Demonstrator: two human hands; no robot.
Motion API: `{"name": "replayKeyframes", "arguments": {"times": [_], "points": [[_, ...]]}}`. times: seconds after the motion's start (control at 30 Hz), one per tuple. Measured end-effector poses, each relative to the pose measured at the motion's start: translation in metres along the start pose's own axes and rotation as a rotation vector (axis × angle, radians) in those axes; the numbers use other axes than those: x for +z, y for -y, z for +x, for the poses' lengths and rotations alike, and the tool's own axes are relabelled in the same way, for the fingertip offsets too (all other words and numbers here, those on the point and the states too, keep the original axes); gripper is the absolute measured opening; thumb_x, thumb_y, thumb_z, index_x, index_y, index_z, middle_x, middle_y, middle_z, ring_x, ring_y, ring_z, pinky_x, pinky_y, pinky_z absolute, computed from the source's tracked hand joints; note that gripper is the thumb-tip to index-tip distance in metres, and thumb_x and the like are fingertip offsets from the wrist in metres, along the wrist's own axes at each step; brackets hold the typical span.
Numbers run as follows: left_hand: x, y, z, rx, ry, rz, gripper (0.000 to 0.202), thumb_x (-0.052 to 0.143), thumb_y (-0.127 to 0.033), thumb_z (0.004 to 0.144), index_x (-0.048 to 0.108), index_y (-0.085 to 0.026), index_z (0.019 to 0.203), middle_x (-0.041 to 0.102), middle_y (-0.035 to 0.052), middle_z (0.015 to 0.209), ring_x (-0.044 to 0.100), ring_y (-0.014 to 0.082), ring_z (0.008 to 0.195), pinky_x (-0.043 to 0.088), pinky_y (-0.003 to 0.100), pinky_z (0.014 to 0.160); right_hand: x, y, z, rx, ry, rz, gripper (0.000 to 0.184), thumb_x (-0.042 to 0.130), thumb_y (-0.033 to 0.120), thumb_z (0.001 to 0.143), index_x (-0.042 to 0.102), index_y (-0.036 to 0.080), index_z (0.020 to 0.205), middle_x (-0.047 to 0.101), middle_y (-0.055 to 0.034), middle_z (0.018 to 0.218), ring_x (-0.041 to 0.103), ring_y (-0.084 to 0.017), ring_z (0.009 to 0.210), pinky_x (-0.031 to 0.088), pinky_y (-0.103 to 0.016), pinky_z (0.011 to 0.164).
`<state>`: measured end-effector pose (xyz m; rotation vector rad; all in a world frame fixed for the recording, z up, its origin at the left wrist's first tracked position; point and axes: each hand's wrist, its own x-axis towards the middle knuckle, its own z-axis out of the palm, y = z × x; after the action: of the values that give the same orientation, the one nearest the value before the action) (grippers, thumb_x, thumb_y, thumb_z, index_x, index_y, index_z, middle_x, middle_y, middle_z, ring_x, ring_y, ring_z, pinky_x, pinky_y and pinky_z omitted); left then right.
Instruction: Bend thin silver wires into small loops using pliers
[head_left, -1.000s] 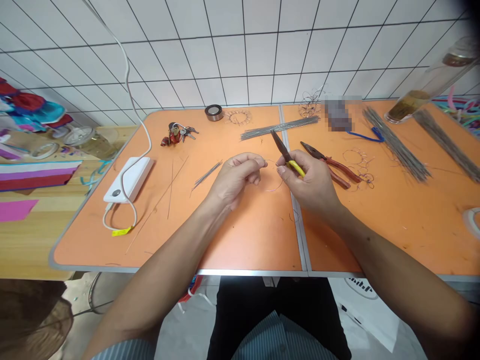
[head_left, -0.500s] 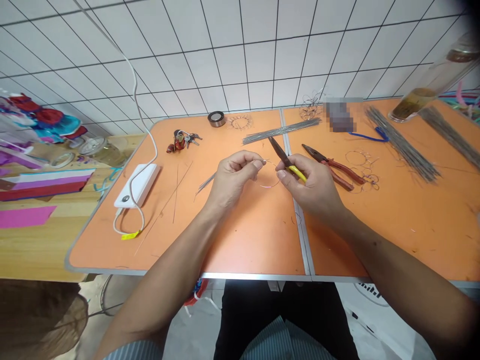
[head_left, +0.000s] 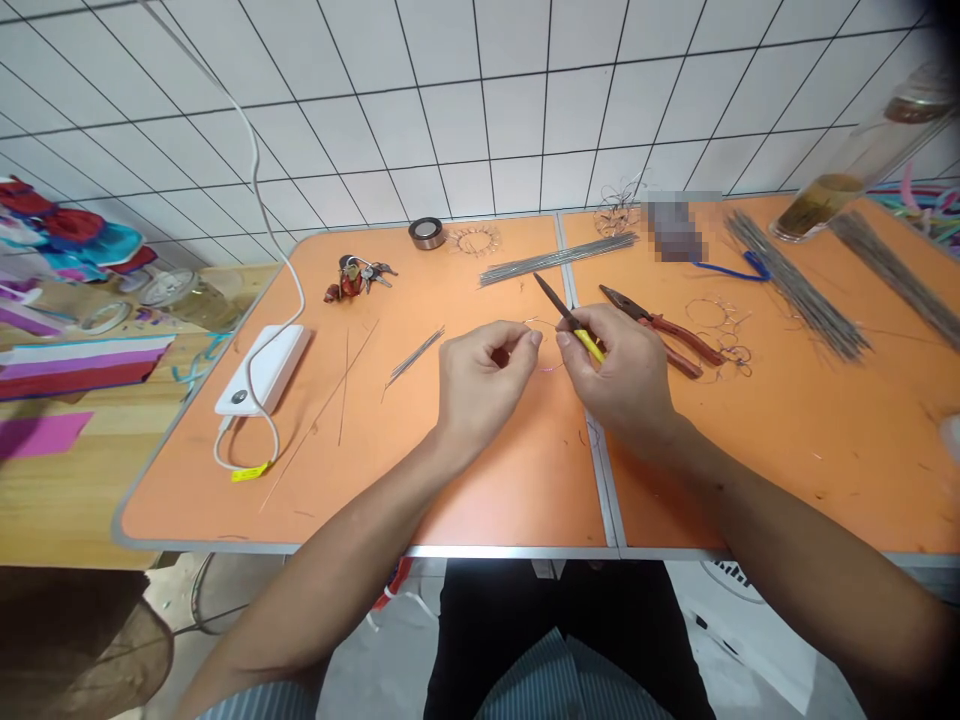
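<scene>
Thumb and forefinger of my left hand (head_left: pixel 484 385) are pinched on a thin wire loop (head_left: pixel 551 369), which spans the small gap to my right hand. My right hand (head_left: pixel 630 370) is wrapped round yellow-handled pliers (head_left: pixel 557 302), their dark jaws pointing up and left, away from me. The fingertips of that hand also meet the loop's right side; whether they grip it I cannot tell. Much of the loop is hidden by my fingers. Left of my left hand lies a small bundle of short wires (head_left: pixel 416 358). Red-handled pliers (head_left: pixel 684 342) rest just beyond my right hand.
Along the back lie keys (head_left: pixel 364 277), a tape roll (head_left: pixel 427 233) and a wire bundle (head_left: pixel 559 259). A white power bank (head_left: pixel 266 368) with a cable sits left. Shaped wire pieces (head_left: pixel 718 318), a thicker wire bundle (head_left: pixel 802 290) and a leaning glass bottle (head_left: pixel 821 205) are right.
My left hand has turned and dropped slightly toward me, uncovering more of the short wires. The pliers in my right hand have shifted a little. The whole view has moved slightly.
</scene>
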<state>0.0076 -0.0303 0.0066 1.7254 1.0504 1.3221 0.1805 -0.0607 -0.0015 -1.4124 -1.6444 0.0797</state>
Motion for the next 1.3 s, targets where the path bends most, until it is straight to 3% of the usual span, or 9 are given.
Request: {"name": "replayKeyframes", "arguments": {"times": [0.1,0.23,0.33,0.47,0.63,0.8,1.03,1.3], "points": [[0.0,0.002,0.004,-0.184,0.054,-0.164,0.023,0.081,-0.041,0.092,0.081,-0.019,0.085,0.078,0.0042,0.079,0.056,0.0112,0.059,0.044,0.026,0.056,0.004,-0.002,-0.003,-0.07,0.006,-0.077,0.009,0.062,0.023,0.101,0.069,0.024,0.097,0.079,-0.0062,0.096,0.072,-0.025,0.089,0.048,-0.038,0.075],[-0.002,0.006,0.009,-0.336,0.1,-0.376,0.025,0.087,-0.043,0.085,0.082,-0.019,0.085,0.075,0.0029,0.078,0.051,0.0083,0.056,0.041,0.024,0.053,0.011,-0.005,-0.006,-0.208,0.009,-0.18,0.011,0.062,0.02,0.102,0.072,0.024,0.1,0.077,-0.0053,0.091,0.07,-0.024,0.085,0.046,-0.038,0.073],[0.0,0.01,0.01,-0.386,0.103,-0.479,0.023,0.09,-0.039,0.082,0.079,-0.019,0.081,0.066,-0.0013,0.069,0.048,0.0071,0.056,0.038,0.022,0.053,0.015,-0.007,-0.009,-0.283,0.0,-0.241,0.011,0.063,0.018,0.102,0.073,0.023,0.101,0.076,-0.0047,0.088,0.069,-0.023,0.082,0.044,-0.038,0.072],[0.0,0.013,0.011,-0.383,0.051,-0.504,0.017,0.085,-0.029,0.084,0.073,-0.019,0.078,0.06,-0.0041,0.063,0.05,0.0079,0.055,0.039,0.022,0.052,0.012,-0.003,-0.009,-0.244,0.031,-0.185,0.015,0.061,0.028,0.108,0.074,0.023,0.103,0.076,-0.006,0.093,0.069,-0.023,0.085,0.044,-0.038,0.073],[-0.007,0.012,0.017,-0.283,0.006,-0.428,0.009,0.073,-0.025,0.092,0.068,-0.021,0.086,0.074,-0.0003,0.079,0.051,0.0088,0.055,0.04,0.024,0.052,-0.006,0.006,0.002,-0.006,0.163,0.087,0.021,0.06,0.039,0.108,0.073,0.023,0.103,0.077,-0.0054,0.098,0.07,-0.024,0.091,0.047,-0.037,0.078],[-0.014,0.015,0.02,-0.141,-0.029,-0.332,0.009,0.074,-0.028,0.095,0.072,-0.022,0.088,0.071,-0.0007,0.076,0.049,0.0097,0.056,0.039,0.025,0.053,-0.016,0.008,0.009,0.157,0.34,0.145,0.034,0.058,0.049,0.108,0.071,0.023,0.09,0.069,-0.0011,0.081,0.062,-0.021,0.078,0.04,-0.036,0.069],[-0.016,0.008,0.019,-0.007,-0.088,-0.178,0.011,0.075,-0.029,0.096,0.074,-0.024,0.086,0.068,0.0002,0.076,0.055,0.0129,0.064,0.045,0.028,0.06,-0.01,0.0,0.002,0.166,0.318,0.268,0.054,0.048,0.066,0.113,0.076,0.024,0.094,0.076,-0.004,0.085,0.07,-0.023,0.08,0.047,-0.036,0.07],[-0.016,0.006,0.012,0.194,-0.124,-0.049,0.012,0.07,-0.025,0.101,0.075,-0.023,0.09,0.067,0.0013,0.083,0.06,0.015,0.077,0.046,0.03,0.071,-0.01,0.002,-0.001,0.12,0.278,0.257,0.052,0.046,0.063,0.114,0.072,0.024,0.091,0.077,-0.0052,0.091,0.073,-0.024,0.085,0.051,-0.037,0.074]]}}
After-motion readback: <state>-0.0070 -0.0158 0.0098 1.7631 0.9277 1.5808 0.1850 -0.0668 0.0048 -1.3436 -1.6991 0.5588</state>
